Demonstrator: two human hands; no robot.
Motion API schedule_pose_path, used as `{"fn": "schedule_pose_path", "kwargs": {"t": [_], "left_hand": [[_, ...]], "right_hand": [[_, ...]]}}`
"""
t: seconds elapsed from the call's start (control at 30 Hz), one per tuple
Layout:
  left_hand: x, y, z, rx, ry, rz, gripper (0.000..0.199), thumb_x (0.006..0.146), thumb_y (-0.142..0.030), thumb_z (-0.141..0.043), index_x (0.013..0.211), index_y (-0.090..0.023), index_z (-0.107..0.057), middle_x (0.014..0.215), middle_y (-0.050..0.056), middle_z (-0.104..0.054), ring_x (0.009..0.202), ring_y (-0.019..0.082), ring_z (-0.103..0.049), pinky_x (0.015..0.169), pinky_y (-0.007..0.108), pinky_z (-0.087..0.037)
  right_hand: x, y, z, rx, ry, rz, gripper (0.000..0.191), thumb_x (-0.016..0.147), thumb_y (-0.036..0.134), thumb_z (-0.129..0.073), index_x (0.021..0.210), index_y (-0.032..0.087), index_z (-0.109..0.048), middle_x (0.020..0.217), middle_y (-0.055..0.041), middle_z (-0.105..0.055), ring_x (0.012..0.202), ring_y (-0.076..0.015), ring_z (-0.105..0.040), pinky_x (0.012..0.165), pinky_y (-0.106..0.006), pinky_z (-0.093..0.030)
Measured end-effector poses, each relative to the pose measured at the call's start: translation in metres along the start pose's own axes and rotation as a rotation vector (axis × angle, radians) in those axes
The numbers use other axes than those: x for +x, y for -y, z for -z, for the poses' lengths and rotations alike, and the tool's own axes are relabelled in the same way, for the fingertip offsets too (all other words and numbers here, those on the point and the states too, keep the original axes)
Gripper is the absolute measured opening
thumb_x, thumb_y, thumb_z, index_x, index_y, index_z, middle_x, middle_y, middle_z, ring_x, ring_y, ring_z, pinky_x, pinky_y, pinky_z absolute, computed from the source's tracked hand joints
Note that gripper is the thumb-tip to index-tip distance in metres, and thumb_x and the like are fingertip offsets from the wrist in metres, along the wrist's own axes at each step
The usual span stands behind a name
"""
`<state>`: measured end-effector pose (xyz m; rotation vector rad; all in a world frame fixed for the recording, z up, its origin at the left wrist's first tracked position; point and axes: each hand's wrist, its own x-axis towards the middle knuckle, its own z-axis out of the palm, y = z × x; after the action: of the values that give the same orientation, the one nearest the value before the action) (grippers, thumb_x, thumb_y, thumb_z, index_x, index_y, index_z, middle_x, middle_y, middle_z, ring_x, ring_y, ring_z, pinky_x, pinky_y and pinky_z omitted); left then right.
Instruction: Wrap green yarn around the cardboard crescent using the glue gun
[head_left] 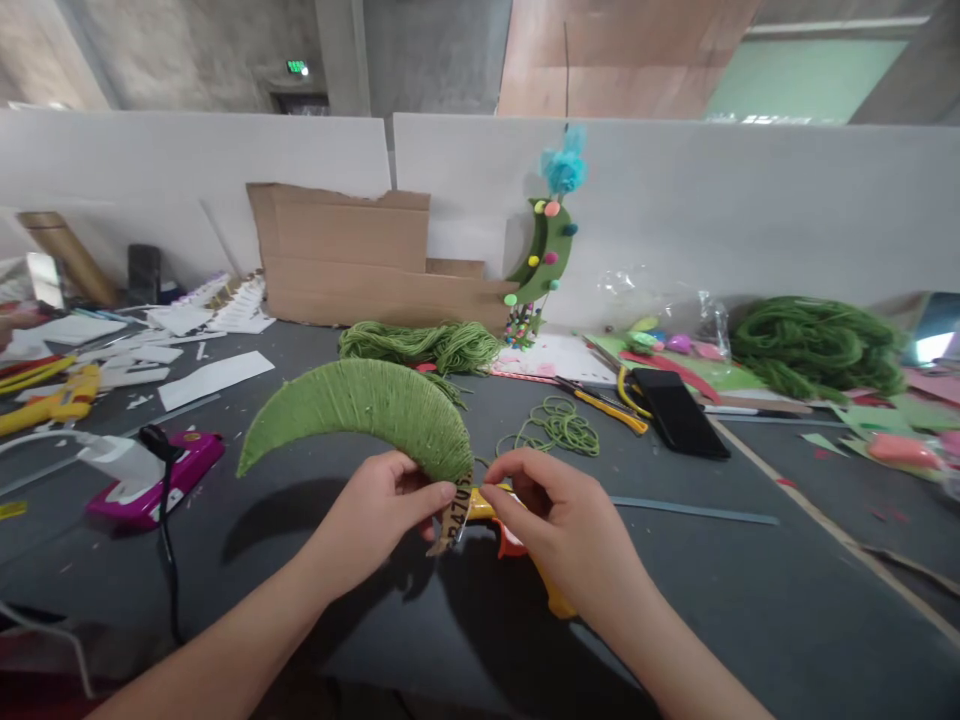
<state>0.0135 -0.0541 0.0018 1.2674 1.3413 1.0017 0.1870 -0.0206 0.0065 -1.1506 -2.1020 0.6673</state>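
Note:
My left hand (397, 515) grips a cardboard crescent (367, 405) near its lower right end, thumb in front. Green yarn is wound closely round most of the crescent; bare brown cardboard with printed characters (454, 515) shows at that end. Close beside it, my right hand (559, 515) is closed in a pinch on a strand of green yarn (481, 462), mostly hidden by the fingers. Beneath my right hand lies a yellow and orange glue gun (559, 597), partly covered. A loose tangle of green yarn (559, 425) rests on the table behind my right hand.
A finished-looking green crescent with pompoms (555, 250) stands against the white partition. Yarn skeins (420, 345), scissors (592, 395), a black phone (679, 410) and a magenta power strip (157, 480) surround the work area. Another glue gun (67, 395) lies left.

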Motion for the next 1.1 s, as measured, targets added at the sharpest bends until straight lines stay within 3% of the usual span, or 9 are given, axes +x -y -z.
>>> {"fn": "schedule_pose_path", "kwargs": {"t": [0.2,0.33,0.6,0.8,0.93,1.1], "left_hand": [[0.0016,0.0030,-0.0004,-0.043,0.117,0.008,0.020,0.073,-0.031,-0.059,0.079,-0.013,-0.062,0.065,-0.001,-0.058,0.051,0.009,-0.049,0.054,0.023,-0.040],[-0.0004,0.0019,-0.0015,-0.019,0.175,0.009,0.018,0.071,-0.028,-0.060,0.080,-0.013,-0.061,0.067,0.000,-0.058,0.052,0.010,-0.049,0.053,0.022,-0.040],[-0.0015,0.0015,-0.0023,-0.021,0.141,-0.012,0.018,0.073,-0.030,-0.057,0.079,-0.014,-0.062,0.066,0.001,-0.057,0.052,0.011,-0.048,0.053,0.023,-0.041],[-0.0025,-0.0013,-0.0015,-0.112,0.170,0.014,0.020,0.072,-0.030,-0.060,0.083,-0.013,-0.065,0.068,0.001,-0.060,0.052,0.010,-0.048,0.053,0.022,-0.042],[-0.0030,-0.0010,0.0010,-0.191,0.223,0.014,0.022,0.071,-0.030,-0.063,0.086,-0.014,-0.066,0.069,0.001,-0.059,0.055,0.010,-0.049,0.051,0.022,-0.042],[-0.0035,-0.0003,0.0010,-0.253,0.259,0.001,0.023,0.071,-0.028,-0.064,0.089,-0.013,-0.066,0.071,0.003,-0.060,0.058,0.011,-0.050,0.051,0.021,-0.042]], "right_hand": [[-0.0040,-0.0004,0.0093,-0.381,-0.101,0.340,0.016,0.083,0.023,-0.049,0.073,0.019,-0.061,0.062,-0.0004,-0.051,0.057,-0.0129,-0.048,0.052,-0.023,-0.033],[-0.0023,-0.0026,0.0071,-0.427,-0.092,0.435,0.022,0.087,0.019,-0.041,0.072,0.016,-0.058,0.068,-0.0043,-0.054,0.065,-0.0149,-0.050,0.058,-0.024,-0.038],[-0.0036,-0.0043,0.0033,-0.427,-0.077,0.338,0.023,0.088,0.022,-0.040,0.073,0.017,-0.057,0.065,-0.0024,-0.054,0.055,-0.0121,-0.048,0.052,-0.022,-0.035],[-0.0029,-0.0050,0.0050,-0.295,-0.073,0.278,0.017,0.086,0.022,-0.045,0.074,0.018,-0.056,0.066,-0.0019,-0.057,0.059,-0.0126,-0.051,0.055,-0.022,-0.036],[-0.0015,-0.0020,0.0086,-0.108,0.006,0.135,0.014,0.083,0.024,-0.048,0.072,0.019,-0.056,0.066,-0.0001,-0.058,0.061,-0.0130,-0.053,0.058,-0.023,-0.039],[-0.0013,0.0040,0.0102,0.332,0.159,-0.167,0.013,0.082,0.027,-0.047,0.073,0.020,-0.052,0.065,0.0018,-0.059,0.052,-0.0110,-0.053,0.046,-0.020,-0.039]]}}
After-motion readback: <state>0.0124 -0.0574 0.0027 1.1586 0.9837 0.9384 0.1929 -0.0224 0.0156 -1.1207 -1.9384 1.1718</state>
